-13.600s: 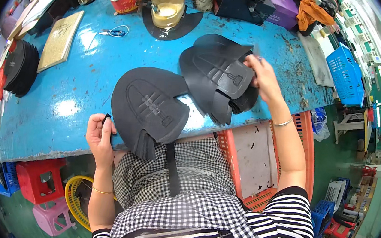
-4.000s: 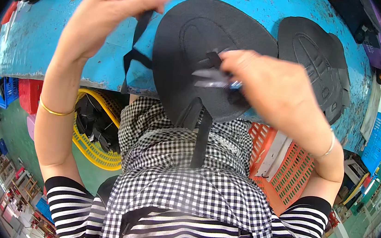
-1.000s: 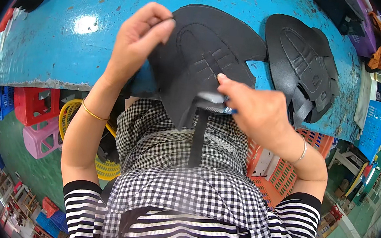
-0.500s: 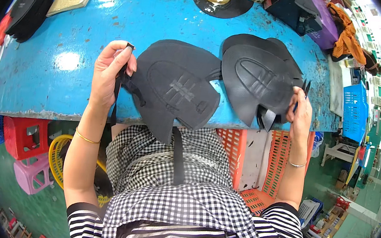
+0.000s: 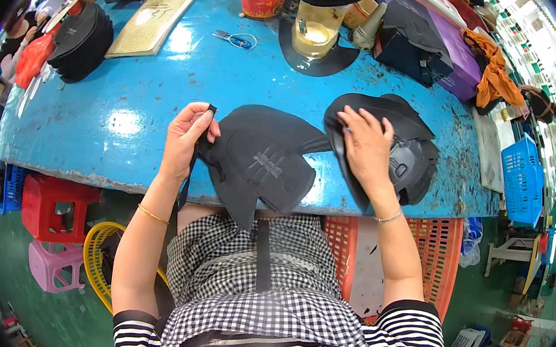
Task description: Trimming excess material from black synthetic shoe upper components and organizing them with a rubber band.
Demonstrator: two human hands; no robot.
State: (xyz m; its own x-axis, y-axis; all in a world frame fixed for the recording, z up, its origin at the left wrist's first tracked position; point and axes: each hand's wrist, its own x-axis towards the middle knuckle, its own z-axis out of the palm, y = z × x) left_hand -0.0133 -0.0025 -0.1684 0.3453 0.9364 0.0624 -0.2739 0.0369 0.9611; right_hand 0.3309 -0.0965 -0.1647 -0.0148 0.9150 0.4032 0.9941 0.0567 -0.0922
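Note:
Between the thumb and fingers of my left hand [image 5: 185, 138] is the end of a black strap [image 5: 212, 110], held upright at the left edge of a black molded pad [image 5: 244, 136]. This flat pad has a ribbed, stitched-looking middle and a notched near edge, which overhangs the table's front edge. A second black strap [image 5: 263, 256] hangs down from it over the checked apron. My right hand [image 5: 370, 149] lies with fingers spread on another black pad [image 5: 406, 116], which seems to be several layers. The hand and wrist cover part of it.
Scissors [image 5: 241, 41] lie beyond the left pad. Behind stand a glue jar [image 5: 314, 32] on a black piece, a red tin [image 5: 262, 2] and dark boxes [image 5: 416, 49]. A stack of black pieces [image 5: 82, 41] and a gold book [image 5: 151, 25] sit left. Orange crates [image 5: 432, 257] are under the table.
My right hand has gone from the right pad's right edge onto its top, and that pad has turned or shifted. The view has tilted toward the far table. My left hand keeps the strap.

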